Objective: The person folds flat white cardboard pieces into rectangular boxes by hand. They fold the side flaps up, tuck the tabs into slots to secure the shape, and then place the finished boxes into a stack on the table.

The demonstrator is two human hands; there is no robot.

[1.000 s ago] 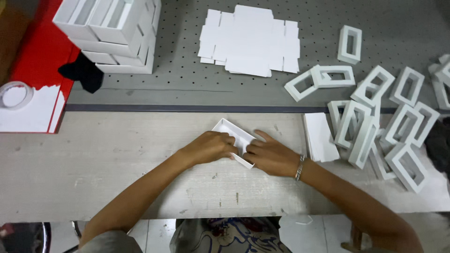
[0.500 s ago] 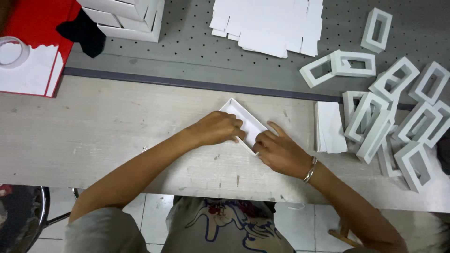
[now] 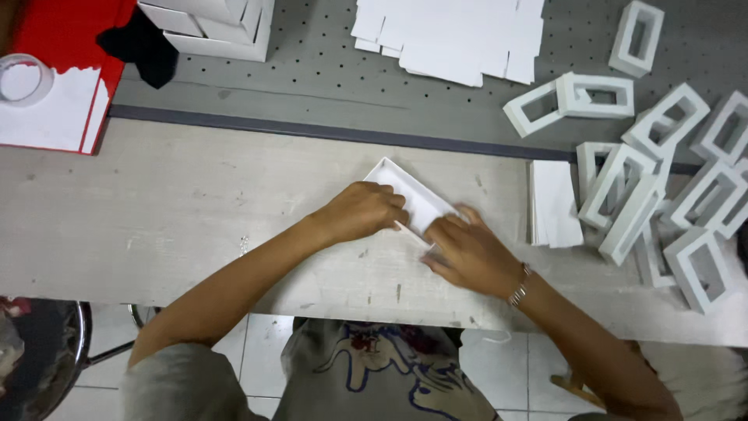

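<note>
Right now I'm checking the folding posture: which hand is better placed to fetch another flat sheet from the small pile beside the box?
Probably the right hand. It rests on the white box at its near right end, close to the pile of flat sheets. The left hand presses the box's left side, farther away.

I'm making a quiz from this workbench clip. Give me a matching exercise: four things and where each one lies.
Things:
1. white tray
2. tape roll
3. flat die-cut sheets
4. folded white frames

Places:
A. far left, on the red board
B. heaped at the right
C. top centre, on the grey pegboard
D. under both hands

Pairs: 1-D, 2-A, 3-C, 4-B
</note>
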